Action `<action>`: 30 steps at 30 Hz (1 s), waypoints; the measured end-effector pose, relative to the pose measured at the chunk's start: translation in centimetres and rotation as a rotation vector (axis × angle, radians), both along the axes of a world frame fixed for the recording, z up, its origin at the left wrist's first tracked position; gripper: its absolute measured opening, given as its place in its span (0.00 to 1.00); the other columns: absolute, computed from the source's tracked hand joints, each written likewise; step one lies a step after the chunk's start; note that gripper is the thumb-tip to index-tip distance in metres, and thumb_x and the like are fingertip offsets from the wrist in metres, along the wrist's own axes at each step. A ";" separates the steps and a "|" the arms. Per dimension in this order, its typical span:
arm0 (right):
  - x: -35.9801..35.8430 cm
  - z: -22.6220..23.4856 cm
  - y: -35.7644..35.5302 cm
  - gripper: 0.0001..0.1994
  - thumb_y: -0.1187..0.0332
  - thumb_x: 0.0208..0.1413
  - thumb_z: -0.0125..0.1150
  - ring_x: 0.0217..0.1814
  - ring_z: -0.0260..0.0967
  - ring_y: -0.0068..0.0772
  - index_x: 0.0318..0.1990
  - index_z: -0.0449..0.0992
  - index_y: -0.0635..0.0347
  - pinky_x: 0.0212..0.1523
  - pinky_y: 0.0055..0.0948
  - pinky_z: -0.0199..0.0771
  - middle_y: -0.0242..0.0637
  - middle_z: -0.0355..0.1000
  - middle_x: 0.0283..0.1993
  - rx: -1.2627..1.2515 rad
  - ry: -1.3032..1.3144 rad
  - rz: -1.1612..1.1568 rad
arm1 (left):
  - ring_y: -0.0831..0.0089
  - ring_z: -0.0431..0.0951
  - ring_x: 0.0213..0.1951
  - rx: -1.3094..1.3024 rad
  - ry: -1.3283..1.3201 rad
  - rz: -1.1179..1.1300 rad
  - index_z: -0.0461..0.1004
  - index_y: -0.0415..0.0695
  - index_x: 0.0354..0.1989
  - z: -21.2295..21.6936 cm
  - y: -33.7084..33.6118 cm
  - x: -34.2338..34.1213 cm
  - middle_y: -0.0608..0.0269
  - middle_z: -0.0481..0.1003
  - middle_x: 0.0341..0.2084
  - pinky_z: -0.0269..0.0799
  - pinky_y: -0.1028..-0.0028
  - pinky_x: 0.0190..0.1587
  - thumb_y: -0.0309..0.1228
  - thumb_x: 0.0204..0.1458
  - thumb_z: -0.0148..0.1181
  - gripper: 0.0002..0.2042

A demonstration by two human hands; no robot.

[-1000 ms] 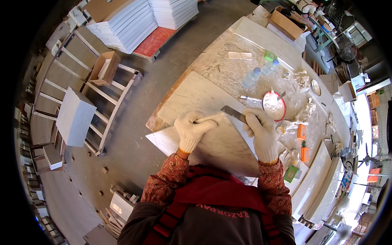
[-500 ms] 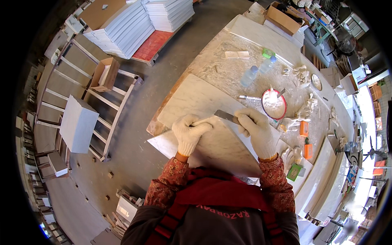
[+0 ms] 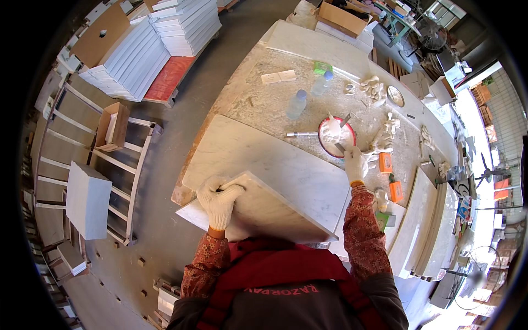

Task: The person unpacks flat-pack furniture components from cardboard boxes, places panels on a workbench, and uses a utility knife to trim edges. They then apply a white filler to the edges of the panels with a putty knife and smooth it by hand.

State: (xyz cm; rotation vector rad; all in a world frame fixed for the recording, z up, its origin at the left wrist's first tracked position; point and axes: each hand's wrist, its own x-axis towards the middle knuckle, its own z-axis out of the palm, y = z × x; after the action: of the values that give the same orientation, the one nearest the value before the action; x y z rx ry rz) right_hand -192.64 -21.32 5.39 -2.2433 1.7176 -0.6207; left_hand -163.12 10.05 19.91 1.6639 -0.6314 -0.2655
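My left hand, in a white knit glove, is closed round the upper left edge of a tilted marble slab in front of my body. A second pale marble slab lies flat on the table beyond it. My gloved right hand grips a putty knife, its metal blade at the near rim of a red-edged bowl. White paste fills much of this bowl, and another flat metal tool leans in it. The putty knife's handle is hidden in my fist.
Two plastic bottles, a marker-like stick and used gloves lie about the dusty table. Small orange boxes sit right of my right hand. Stone strips rest further right. A slatted rack and stacked white boxes stand left.
My right hand has moved away from the tilted slab's edge, rightward to the bowl, carrying the putty knife. My left hand still holds the slab. The whole view has shifted.
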 end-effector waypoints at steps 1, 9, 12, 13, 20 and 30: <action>0.0 -0.8 -0.6 0.14 0.58 0.58 0.59 0.35 0.79 0.49 0.44 0.79 0.57 0.37 0.47 0.75 0.46 0.80 0.33 -0.045 0.165 -0.059 | 0.78 0.63 0.19 -0.007 0.024 0.006 0.74 0.36 0.18 0.0 -0.1 0.0 0.67 0.65 0.12 0.59 0.74 0.23 0.27 0.32 0.70 0.10; 4.1 -3.6 -6.2 0.10 0.59 0.53 0.58 0.41 0.78 0.53 0.37 0.81 0.51 0.40 0.53 0.76 0.43 0.80 0.36 -0.117 0.476 0.033 | 0.80 0.61 0.18 0.047 0.098 0.027 0.73 0.38 0.15 -0.8 -0.3 0.2 0.69 0.62 0.11 0.57 0.74 0.22 0.28 0.34 0.69 0.10; 5.0 -4.1 -9.3 0.13 0.55 0.53 0.61 0.45 0.78 0.48 0.41 0.82 0.48 0.49 0.48 0.75 0.41 0.81 0.39 -0.138 0.155 0.093 | 0.78 0.61 0.16 0.084 0.113 0.031 0.73 0.39 0.14 -1.1 -1.1 0.5 0.68 0.61 0.09 0.57 0.71 0.21 0.33 0.34 0.73 0.14; 4.1 -5.5 -10.9 0.17 0.55 0.53 0.62 0.49 0.76 0.52 0.47 0.80 0.51 0.52 0.50 0.73 0.44 0.79 0.45 -0.146 0.077 0.033 | 0.75 0.62 0.14 0.070 0.086 0.008 0.73 0.40 0.13 -0.4 -2.1 0.2 0.67 0.62 0.08 0.58 0.70 0.20 0.36 0.34 0.74 0.16; 7.8 -8.0 -12.3 0.26 0.50 0.37 0.77 0.42 0.78 0.56 0.41 0.81 0.59 0.46 0.50 0.77 0.51 0.80 0.39 -0.103 0.163 0.036 | 0.60 0.73 0.19 0.245 -0.189 0.061 0.79 0.43 0.18 -1.3 -0.8 1.0 0.55 0.73 0.14 0.69 0.66 0.25 0.54 0.35 0.74 0.24; 7.3 -3.2 -8.6 0.18 0.57 0.58 0.65 0.33 0.69 0.34 0.40 0.73 0.65 0.36 0.34 0.71 0.39 0.72 0.33 0.135 -0.439 0.053 | 0.61 0.74 0.18 0.241 -0.144 0.033 0.83 0.43 0.22 0.2 -1.2 0.7 0.52 0.73 0.15 0.70 0.66 0.25 0.56 0.35 0.73 0.24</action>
State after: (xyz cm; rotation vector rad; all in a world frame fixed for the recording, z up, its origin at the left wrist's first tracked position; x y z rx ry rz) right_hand -185.30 -29.91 2.15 -1.8785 1.4310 -0.8783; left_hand -162.44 8.89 20.15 1.9362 -0.7004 -0.2050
